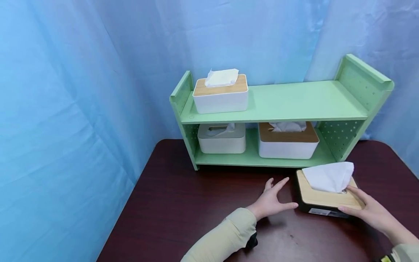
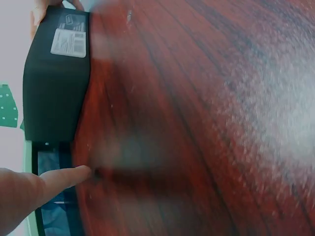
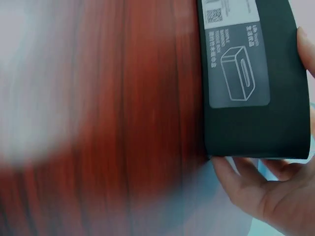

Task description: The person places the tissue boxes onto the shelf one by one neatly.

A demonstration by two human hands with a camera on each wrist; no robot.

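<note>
A black tissue box with a light wooden lid and a white tissue sticking up lies on the table in front of the shelf. My right hand holds its right end, thumb over the front edge and the other fingers at the end wall. In the right wrist view, fingers touch the short side of the box. Off the box's left end, my left hand is spread with its thumb and fingers apart, holding nothing. A label shows on the box's front in the left wrist view.
A green two-tier shelf stands at the back of the dark red table. On its top tier sits a white wood-lidded tissue box; below are a grey-lidded one and a brown-lidded one. Blue curtains hang behind.
</note>
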